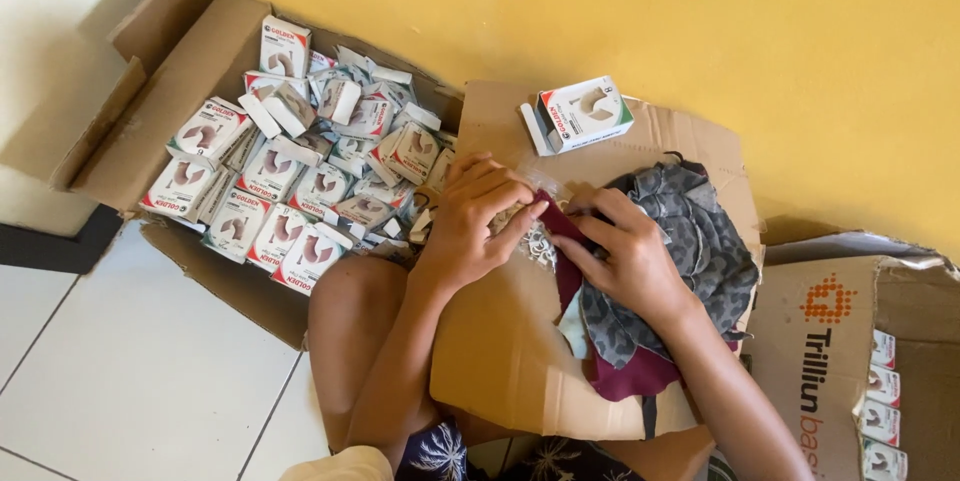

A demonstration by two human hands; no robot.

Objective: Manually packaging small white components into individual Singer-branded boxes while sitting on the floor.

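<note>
Head view, looking down at a cardboard sheet (500, 341) laid across the lap. Left hand (470, 221) curled, fingertips pinching a small clear packet (537, 241) near the middle of the sheet. Right hand (625, 251) just beside it, fingers bent and pressing on a maroon cloth (560, 226), thumb at the same packet. Under the right hand, a heap of grey patterned and maroon fabric (690, 241) spread over the sheet's right half. Past the hands, one open white box (583, 113) on the cardboard by the yellow wall (700, 11). On the left, an open carton (170, 101) filled with many small white boxes (290, 201). On the right, another carton (830, 341). White tiled floor (140, 371) below.
</note>
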